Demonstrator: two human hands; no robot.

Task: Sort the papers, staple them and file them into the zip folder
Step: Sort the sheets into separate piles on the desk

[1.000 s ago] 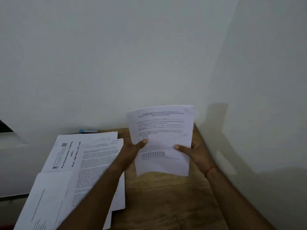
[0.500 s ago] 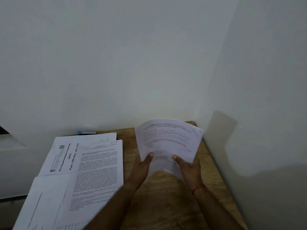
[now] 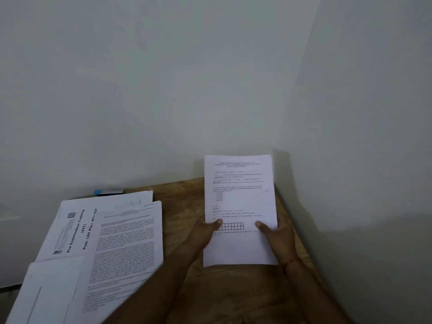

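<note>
I hold a printed white sheet (image 3: 239, 202) upright over the right part of the wooden table (image 3: 182, 206). My left hand (image 3: 203, 235) grips its left edge, thumb on the front near a row of small boxes. My right hand (image 3: 278, 232) grips the right edge, thumb also on the front. Whether more sheets lie behind the front one is hidden. A pile of other printed papers (image 3: 126, 239) lies spread on the left of the table, with a "Pre Examination Training" cover page (image 3: 74, 230) beneath. No stapler or zip folder shows.
A blue-and-black object (image 3: 108, 192) lies at the wall behind the pile. White walls meet in a corner right behind the held sheet. Another white sheet (image 3: 46, 291) overhangs the table's left front.
The sheet, curled and lowered half a second ago, now stands flat and upright. Both hands keep their grip on its lower sides.
</note>
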